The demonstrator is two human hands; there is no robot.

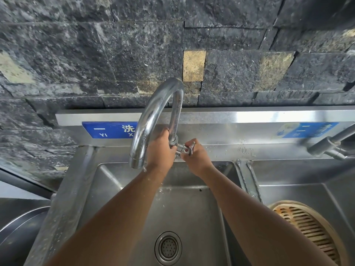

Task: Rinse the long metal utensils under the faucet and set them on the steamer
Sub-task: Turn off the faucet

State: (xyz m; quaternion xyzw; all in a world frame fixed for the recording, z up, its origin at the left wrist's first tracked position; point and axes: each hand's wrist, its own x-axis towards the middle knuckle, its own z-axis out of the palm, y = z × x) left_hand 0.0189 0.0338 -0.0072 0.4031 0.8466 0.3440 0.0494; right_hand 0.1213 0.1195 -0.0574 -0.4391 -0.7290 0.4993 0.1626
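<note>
A: Utensils, the long metal ones, do not show anywhere in the head view, so I cannot tell where they are. What does show is the faucet, a chrome gooseneck rising from the back ledge and curving down over the left sink basin.

B: And the hands?

A: The left hand is wrapped around the faucet's upright pipe near its base, fingers closed on it. The right hand sits just beside it, fingers pinched on the cross-shaped tap handle that sticks out from the base.

B: Is water running?

A: I see a few droplets under the spout and splashes on the basin floor, but no clear stream. The round drain strainer lies at the bottom of that basin, between the two forearms.

B: Where is the steamer?

A: The bamboo steamer rests in the right basin, low at the right edge, its slatted inside facing up. Nothing lies on the part that shows.

B: Anything else?

A: A blue sign with white characters is stuck on the steel backsplash behind the faucet, partly hidden by the spout. A second tap reaches in from the right. Behind everything stands a dark stone wall, and a round metal lid or pan shows at the lower left.
</note>
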